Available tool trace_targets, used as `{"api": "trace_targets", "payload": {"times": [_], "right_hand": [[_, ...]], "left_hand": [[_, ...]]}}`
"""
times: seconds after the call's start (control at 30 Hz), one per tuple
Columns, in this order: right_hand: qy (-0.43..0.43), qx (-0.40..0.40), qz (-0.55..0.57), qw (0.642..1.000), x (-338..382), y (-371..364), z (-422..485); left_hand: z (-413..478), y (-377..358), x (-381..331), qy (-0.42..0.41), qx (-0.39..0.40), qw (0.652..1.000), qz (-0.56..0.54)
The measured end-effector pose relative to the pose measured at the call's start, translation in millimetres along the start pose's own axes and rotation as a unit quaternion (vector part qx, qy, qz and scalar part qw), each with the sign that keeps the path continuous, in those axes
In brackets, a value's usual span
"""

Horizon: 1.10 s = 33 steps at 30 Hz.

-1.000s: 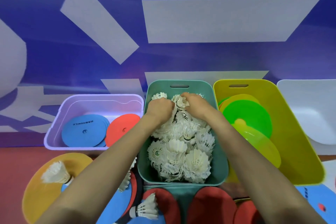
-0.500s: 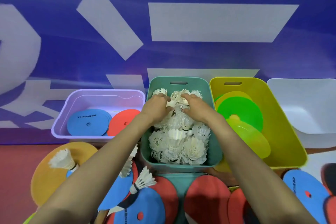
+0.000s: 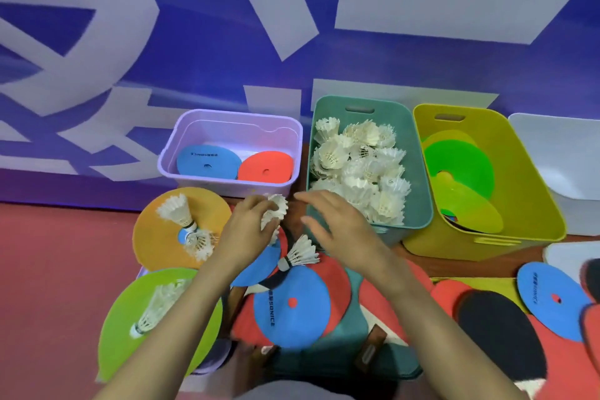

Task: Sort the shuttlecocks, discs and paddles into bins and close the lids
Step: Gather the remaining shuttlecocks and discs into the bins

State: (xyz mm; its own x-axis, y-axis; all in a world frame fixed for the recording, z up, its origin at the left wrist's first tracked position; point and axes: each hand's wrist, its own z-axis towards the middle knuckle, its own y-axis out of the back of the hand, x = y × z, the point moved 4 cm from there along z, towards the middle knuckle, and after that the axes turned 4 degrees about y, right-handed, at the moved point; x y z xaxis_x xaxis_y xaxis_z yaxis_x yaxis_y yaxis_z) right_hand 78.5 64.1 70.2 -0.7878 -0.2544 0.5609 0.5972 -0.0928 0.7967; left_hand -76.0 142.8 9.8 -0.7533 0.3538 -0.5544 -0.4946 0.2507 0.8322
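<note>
Two hands work at the near left corner of the teal bin [image 3: 418,172]. The left hand [image 3: 246,227] curls its fingers round a white shuttlecock [image 3: 276,209], held just left of that corner; the right hand [image 3: 337,224] is spread and relaxed, holding nothing, and covers the corner itself. A loose shuttlecock [image 3: 302,252] lies just in front of the teal bin, between the two wrists, on a pile of discs [image 3: 292,305] in blue and red. The teal bin is filled with a heap of shuttlecocks [image 3: 357,166].

Left of the teal bin stands a purple bin [image 3: 181,146] with a blue disc [image 3: 207,162] and a red disc [image 3: 266,166] flat inside; just right of it a yellow bin [image 3: 526,178] holds green discs [image 3: 457,166]; farther right a white bin [image 3: 565,153] is cut off by the frame.

In front of the teal bin and to its left, an orange disc [image 3: 156,243] carries two shuttlecocks [image 3: 177,209]; nearer the person a big green disc [image 3: 123,328] carries one more shuttlecock [image 3: 152,308]. In front of the teal bin and to its right lie red and black paddles [image 3: 500,331] and another blue disc, the far one [image 3: 548,299].
</note>
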Motion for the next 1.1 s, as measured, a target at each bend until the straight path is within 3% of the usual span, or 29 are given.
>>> {"api": "trace_targets", "payload": {"times": [0.1,0.3,0.4,0.53,0.67,0.77,0.87,1.0,1.1], "right_hand": [[-0.021,0.05,-0.016,0.998,10,-34,-5],[-0.198,0.181,-0.123,0.956,-26,-87,-15],[-0.234,0.184,-0.13,0.946,-38,-106,-19],[-0.255,0.128,-0.104,0.953,-42,-115,-19],[-0.255,0.052,0.005,0.966,-43,-111,-23],[-0.207,0.0,0.067,0.976,-29,-94,-24],[-0.133,-0.056,0.107,0.984,-4,-63,-19],[-0.021,-0.145,0.108,0.983,24,-16,-11],[0.004,-0.206,0.09,0.974,27,16,-4]], "left_hand": [[-6,-14,28,0.011,0.051,0.997,0.056],[-4,-31,27,-0.102,0.121,0.961,0.226],[4,-37,26,-0.145,0.085,0.949,0.266],[13,-35,29,-0.117,0.072,0.962,0.236],[15,-28,35,-0.077,0.06,0.975,0.198],[8,-14,34,-0.053,0.019,0.989,0.135],[-2,8,28,-0.054,-0.055,0.997,0.007],[-7,39,8,-0.06,-0.143,0.984,-0.09],[-9,59,-19,-0.039,-0.175,0.971,-0.158]]}}
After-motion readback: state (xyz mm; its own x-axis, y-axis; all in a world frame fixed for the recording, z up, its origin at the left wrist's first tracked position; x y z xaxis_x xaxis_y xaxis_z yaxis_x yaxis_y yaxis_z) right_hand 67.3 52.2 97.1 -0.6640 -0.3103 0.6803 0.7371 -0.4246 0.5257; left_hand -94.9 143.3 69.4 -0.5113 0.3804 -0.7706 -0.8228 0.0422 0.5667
